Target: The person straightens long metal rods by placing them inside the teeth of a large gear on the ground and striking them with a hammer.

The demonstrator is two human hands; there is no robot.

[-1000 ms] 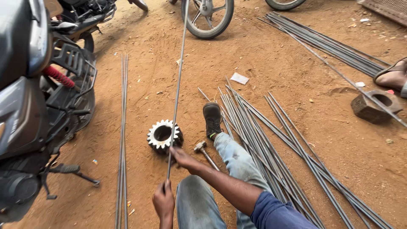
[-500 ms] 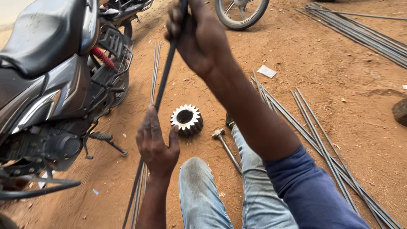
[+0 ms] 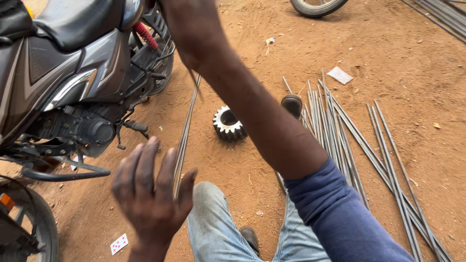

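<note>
Thin grey steel rod (image 3: 183, 140) (long, straight); left hand (image 3: 150, 194) fingers spread, right hand (image 3: 187, 24) grip unclear.

Bright, even daylight falls on red dirt ground (image 3: 388, 63), with no harsh glare. Shadows are soft and short: a dark patch lies under the parked motorcycle (image 3: 73, 82), and a faint one beside the metal gear (image 3: 227, 125) to its right. The raised left hand (image 3: 150, 194) below the motorcycle is slightly motion-blurred. The picture's edges show mild wide-angle stretch.
</note>
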